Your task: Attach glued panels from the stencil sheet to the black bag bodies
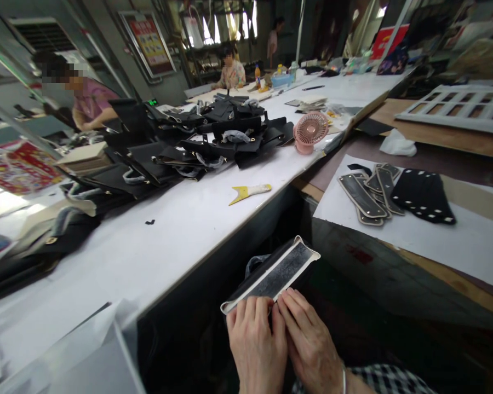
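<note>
A black bag (290,269) is held over my lap, below the table edge. Its long, narrow dark-grey face has cream edging and points up at me. My left hand (257,342) is closed over the near long edge, towards the left end. Beside it, my right hand (312,339) has its fingers pressed together on the same edge, near the middle. The two hands touch. Fingertips and thumbs are partly hidden. A clear-wrapped loop (257,264) shows at the bag's far side, while its lower part is lost in shadow.
The white table (189,241) carries a yellow-and-white notched tool (250,192), a pink fan (310,132) and several black bags (230,137). On the right bench lie edged black pieces (363,194) and a black stack (423,194). A co-worker (92,104) sits at left.
</note>
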Available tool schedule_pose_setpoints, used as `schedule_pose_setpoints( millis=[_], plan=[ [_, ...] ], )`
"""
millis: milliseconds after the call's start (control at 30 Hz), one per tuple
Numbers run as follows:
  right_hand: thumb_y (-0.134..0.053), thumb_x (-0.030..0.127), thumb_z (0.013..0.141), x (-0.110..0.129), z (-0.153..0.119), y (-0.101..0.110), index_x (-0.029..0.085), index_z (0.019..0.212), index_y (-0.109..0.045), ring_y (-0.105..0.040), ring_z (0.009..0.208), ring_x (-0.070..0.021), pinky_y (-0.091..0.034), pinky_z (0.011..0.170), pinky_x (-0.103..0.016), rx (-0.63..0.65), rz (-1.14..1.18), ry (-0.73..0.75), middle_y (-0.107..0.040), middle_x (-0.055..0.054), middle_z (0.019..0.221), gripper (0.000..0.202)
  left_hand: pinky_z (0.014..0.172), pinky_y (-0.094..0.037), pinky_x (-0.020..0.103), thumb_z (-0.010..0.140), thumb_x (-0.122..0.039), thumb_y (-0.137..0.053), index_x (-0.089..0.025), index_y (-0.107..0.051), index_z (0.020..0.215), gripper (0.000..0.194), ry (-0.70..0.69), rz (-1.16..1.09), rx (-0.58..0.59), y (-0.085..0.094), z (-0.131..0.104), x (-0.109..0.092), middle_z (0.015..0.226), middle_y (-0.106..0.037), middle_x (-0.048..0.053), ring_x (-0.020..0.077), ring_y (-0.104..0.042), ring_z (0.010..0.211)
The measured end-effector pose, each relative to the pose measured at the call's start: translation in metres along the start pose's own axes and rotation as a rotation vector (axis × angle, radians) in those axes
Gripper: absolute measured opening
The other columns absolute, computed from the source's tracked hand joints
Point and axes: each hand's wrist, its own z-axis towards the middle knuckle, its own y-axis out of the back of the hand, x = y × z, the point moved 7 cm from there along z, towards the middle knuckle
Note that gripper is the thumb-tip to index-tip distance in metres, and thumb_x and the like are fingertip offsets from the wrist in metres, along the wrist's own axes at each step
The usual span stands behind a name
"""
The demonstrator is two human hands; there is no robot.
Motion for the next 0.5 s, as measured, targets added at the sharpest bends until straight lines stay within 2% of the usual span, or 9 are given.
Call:
schedule_pose_setpoints(
  millis=[167, 267, 300, 333, 367, 433, 467, 500],
  plan=[
    [-0.040, 0.006, 0.094, 0.011, -0.001, -0.004, -0.001, 0.125, -0.059, -0.046, 0.132, -0.0335, -0.056, 0.098, -0.049, 0.039, 0.038, 0.040, -0.060, -0.022, 0.128, 0.037, 0.079, -0.034, 0.037, 0.084, -0.014, -0.062, -0.023, -0.062, 0.081, 0.009, 0.008, -0.039, -0.076, 0.012, -0.012, 0.009, 0.079, -0.065, -0.001, 0.0197, -0.058, 0.078],
    [-0.040, 0.006, 0.093, 0.018, -0.002, -0.007, 0.000, 0.129, -0.056, -0.045, 0.133, -0.0333, -0.055, 0.099, -0.050, 0.071, 0.061, 0.068, -0.058, -0.021, 0.131, 0.040, 0.091, -0.036, 0.038, 0.082, -0.015, -0.066, -0.025, -0.066, 0.093, 0.015, 0.037, -0.170, -0.235, 0.019, -0.032, 0.024, 0.097, -0.067, 0.001, 0.0205, -0.059, 0.094],
    [-0.042, 0.006, 0.092, 0.020, -0.003, -0.008, 0.000, 0.131, -0.055, -0.045, 0.133, -0.0333, -0.055, 0.099, -0.050, 0.085, 0.065, 0.071, -0.058, -0.021, 0.132, 0.041, 0.095, -0.037, 0.038, 0.082, -0.017, -0.068, -0.025, -0.067, 0.095, 0.016, 0.125, -0.279, -0.322, 0.020, -0.042, 0.036, 0.103, -0.066, 0.001, 0.0209, -0.059, 0.100],
    [-0.044, 0.006, 0.092, 0.022, -0.003, -0.010, 0.000, 0.133, -0.054, -0.044, 0.133, -0.0334, -0.054, 0.099, -0.050, 0.099, 0.065, 0.070, -0.057, -0.021, 0.133, 0.043, 0.099, -0.037, 0.036, 0.081, -0.020, -0.069, -0.026, -0.067, 0.097, 0.017, 0.293, -0.450, -0.417, 0.016, -0.054, 0.055, 0.107, -0.065, 0.002, 0.0207, -0.058, 0.105],
    [-0.046, 0.006, 0.091, 0.023, -0.004, -0.011, 0.001, 0.135, -0.052, -0.044, 0.134, -0.0334, -0.054, 0.099, -0.051, 0.109, 0.064, 0.069, -0.057, -0.020, 0.134, 0.044, 0.103, -0.037, 0.034, 0.082, -0.024, -0.069, -0.026, -0.067, 0.098, 0.016, 0.527, -0.661, -0.504, 0.005, -0.069, 0.078, 0.110, -0.064, 0.001, 0.0201, -0.057, 0.110],
    [-0.049, 0.006, 0.091, 0.026, -0.005, -0.014, 0.002, 0.138, -0.050, -0.043, 0.135, -0.0334, -0.053, 0.100, -0.051, 0.124, 0.065, 0.073, -0.056, -0.019, 0.135, 0.048, 0.108, -0.037, 0.033, 0.087, -0.033, -0.063, -0.025, -0.065, 0.102, 0.017, 1.018, -1.091, -0.574, -0.038, -0.101, 0.107, 0.114, -0.064, 0.003, 0.0202, -0.056, 0.117],
    [-0.049, 0.006, 0.091, 0.027, -0.006, -0.016, 0.003, 0.140, -0.049, -0.042, 0.135, -0.0333, -0.053, 0.101, -0.051, 0.131, 0.068, 0.079, -0.056, -0.019, 0.136, 0.049, 0.108, -0.040, 0.036, 0.090, -0.035, -0.058, -0.023, -0.065, 0.104, 0.020, 1.197, -1.271, -0.538, -0.062, -0.111, 0.110, 0.114, -0.066, 0.005, 0.0219, -0.058, 0.117],
    [-0.049, 0.006, 0.091, 0.029, -0.006, -0.017, 0.004, 0.141, -0.048, -0.042, 0.135, -0.0332, -0.053, 0.101, -0.051, 0.136, 0.072, 0.087, -0.055, -0.018, 0.137, 0.050, 0.106, -0.044, 0.041, 0.091, -0.034, -0.054, -0.020, -0.065, 0.104, 0.022, 1.309, -1.411, -0.477, -0.083, -0.117, 0.108, 0.112, -0.068, 0.008, 0.0247, -0.061, 0.115]
  ],
)
